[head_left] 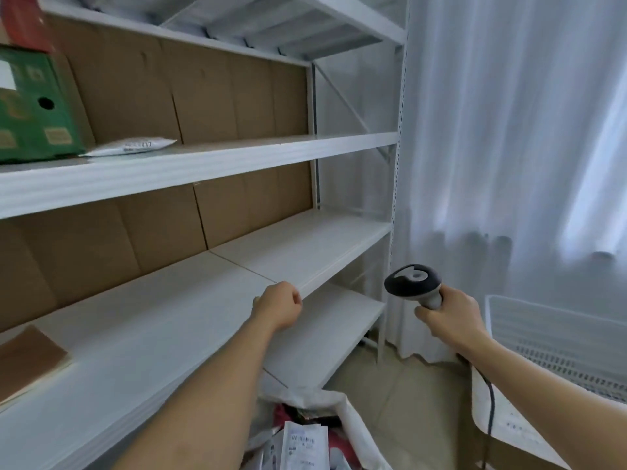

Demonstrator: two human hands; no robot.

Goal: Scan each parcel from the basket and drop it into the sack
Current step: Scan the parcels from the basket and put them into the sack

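Gripping the pale grey handle of a handheld barcode scanner with a dark rounded head (pixel 414 282), the person's right hand (pixel 451 315) had its fingers wrapped round the handle, the scanner head standing above the hand and tilted toward the left. A black cable (pixel 490 405) ran down from below that hand, along the forearm. The left hand (pixel 280 305) was curled into a loose fist with nothing visible in it, held in front of the edge of the lower white metal shelf (pixel 298 245), well apart from the right hand.

Below and between the two forearms lay the open white woven sack (pixel 356 425), at the bottom of the view, with several parcels with white printed labels (pixel 305 442) and some red wrapping inside it. Neither hand touched the sack or the parcels; both were raised above it. To the right, just beyond the right forearm, stood the white perforated plastic basket (pixel 556 337), only partly in view, its contents not readable.

On the middle shelf at the left sat a green cardboard box (pixel 34 106), and just beside it a flat white padded mailer (pixel 132 146). A brown cardboard sheet (pixel 30 357) lay on the lower shelf at the far left. White curtains (pixel 509 130) hung behind the rack on the right
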